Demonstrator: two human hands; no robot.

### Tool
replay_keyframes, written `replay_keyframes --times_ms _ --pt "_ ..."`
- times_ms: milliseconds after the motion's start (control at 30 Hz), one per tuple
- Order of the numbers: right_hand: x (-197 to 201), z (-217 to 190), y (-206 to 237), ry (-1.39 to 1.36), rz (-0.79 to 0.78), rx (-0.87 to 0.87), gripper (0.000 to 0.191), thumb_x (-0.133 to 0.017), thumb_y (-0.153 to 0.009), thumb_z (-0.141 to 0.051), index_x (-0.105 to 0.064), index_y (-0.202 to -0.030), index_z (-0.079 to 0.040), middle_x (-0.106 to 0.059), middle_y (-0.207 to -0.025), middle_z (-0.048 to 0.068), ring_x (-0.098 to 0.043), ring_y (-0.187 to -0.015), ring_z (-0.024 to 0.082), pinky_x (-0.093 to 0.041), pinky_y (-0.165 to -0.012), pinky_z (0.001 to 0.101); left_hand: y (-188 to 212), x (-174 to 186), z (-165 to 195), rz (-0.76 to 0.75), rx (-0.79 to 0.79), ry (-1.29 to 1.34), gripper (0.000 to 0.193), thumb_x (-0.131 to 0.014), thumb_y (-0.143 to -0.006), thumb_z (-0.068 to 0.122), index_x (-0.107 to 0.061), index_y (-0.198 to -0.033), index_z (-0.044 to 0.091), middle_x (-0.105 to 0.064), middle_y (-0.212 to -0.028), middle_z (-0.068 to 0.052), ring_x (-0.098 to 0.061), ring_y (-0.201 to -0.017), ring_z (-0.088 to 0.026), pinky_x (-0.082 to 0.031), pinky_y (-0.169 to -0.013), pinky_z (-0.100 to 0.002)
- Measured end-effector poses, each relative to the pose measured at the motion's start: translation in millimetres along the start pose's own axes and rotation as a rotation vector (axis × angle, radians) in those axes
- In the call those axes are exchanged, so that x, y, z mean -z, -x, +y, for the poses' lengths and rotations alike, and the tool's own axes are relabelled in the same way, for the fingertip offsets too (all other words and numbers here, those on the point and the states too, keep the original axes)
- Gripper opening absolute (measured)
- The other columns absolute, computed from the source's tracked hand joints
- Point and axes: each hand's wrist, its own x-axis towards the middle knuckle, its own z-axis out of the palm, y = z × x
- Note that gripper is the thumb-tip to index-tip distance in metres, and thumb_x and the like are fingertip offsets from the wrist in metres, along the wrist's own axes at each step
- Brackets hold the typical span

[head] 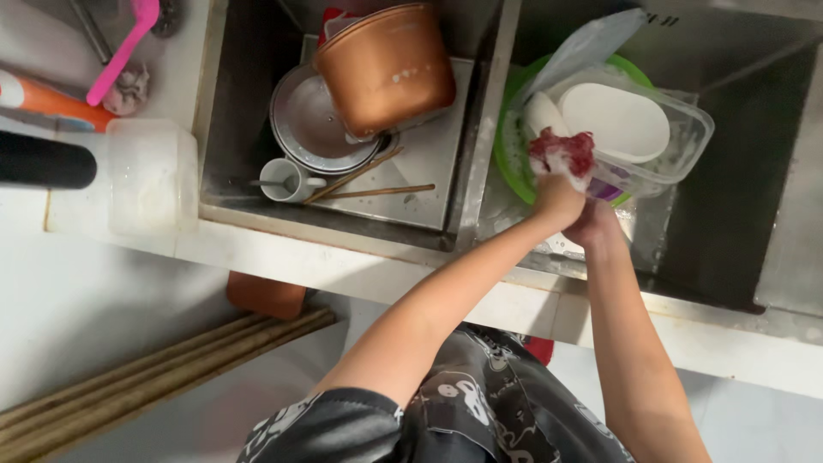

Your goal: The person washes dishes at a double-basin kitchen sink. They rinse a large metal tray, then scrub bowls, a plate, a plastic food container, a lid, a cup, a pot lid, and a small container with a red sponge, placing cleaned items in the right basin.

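Left basin: crowded by the copper pot (386,64), steel plate (304,129), white mug (283,178) and chopsticks (377,190); little passage. Right basin: clear plastic container (677,141) and green colander (507,141) fill the left part; bare steel open toward the right wall (737,223). Counter: frosted plastic box (153,176) blocks the near-left edge.

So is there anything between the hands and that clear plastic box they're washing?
Only the soapy red scrubbing cloth. The left hand grips it and presses it against the near rim of the clear plastic container. The right hand sits just beside, at the container's near edge. Nothing else visible blocks them.
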Motion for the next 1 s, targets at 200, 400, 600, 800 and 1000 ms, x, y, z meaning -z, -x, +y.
replay_keyframes --times_ms 200,400,600,800,1000 --pt "13.3 19.1 19.0 0.182 -0.128 0.386 0.033 -0.040 -0.102 -0.006 -0.059 -0.128 0.000 -0.069 -0.121 0.015 -0.068 -0.108 0.027 -0.054 -0.102 0.0419 -14.5 35.2 4.3 -0.369 0.360 0.427 0.025 -0.062 -0.097 0.020 -0.066 -0.105 -0.004 -0.069 -0.085 -0.018 -0.068 -0.075 -0.032 -0.054 -0.065 -0.042" --pt "-71.9 84.3 34.1 0.925 -0.149 1.083 0.052 -0.034 -0.081 0.012 -0.060 -0.125 -0.002 -0.068 -0.126 0.015 -0.068 -0.112 0.026 -0.058 -0.104 0.0431 -26.9 178.4 2.2 0.067 0.210 0.917 0.044 -0.068 -0.100 0.025 -0.050 -0.133 0.004 -0.068 -0.115 -0.005 -0.064 -0.103 -0.011 -0.052 -0.090 -0.028" --pt "-172.6 165.2 -18.8 1.700 -0.229 0.608 0.037 -0.050 -0.104 -0.006 -0.059 -0.140 -0.010 -0.075 -0.110 0.018 -0.073 -0.101 0.029 -0.055 -0.093 0.0416 -10.9 334.3 -46.1 0.234 0.203 1.019 0.042 -0.062 -0.106 0.021 -0.053 -0.141 0.000 -0.065 -0.126 -0.007 -0.062 -0.113 -0.015 -0.050 -0.101 -0.032" --pt "-177.4 190.4 -28.8 0.689 -0.536 0.233 0.053 -0.050 -0.091 -0.004 -0.048 -0.144 -0.010 -0.064 -0.138 0.012 -0.063 -0.128 0.026 -0.050 -0.111 0.0420 13.2 387.0 -55.4 0.141 0.259 1.223 0.038 -0.049 -0.109 0.026 -0.054 -0.140 0.003 -0.065 -0.131 -0.007 -0.063 -0.120 -0.019 -0.051 -0.104 -0.036" --pt "-193.2 189.0 -7.3 0.188 -0.550 0.039 0.051 -0.040 -0.105 -0.037 -0.047 -0.146 -0.007 -0.061 -0.141 0.012 -0.059 -0.130 0.029 -0.047 -0.113 0.0496 20.7 306.1 -7.7 0.323 -0.075 -0.096 0.052 -0.060 -0.098 0.033 -0.055 -0.142 0.006 -0.061 -0.142 -0.016 -0.057 -0.131 -0.036 -0.041 -0.110 -0.046"
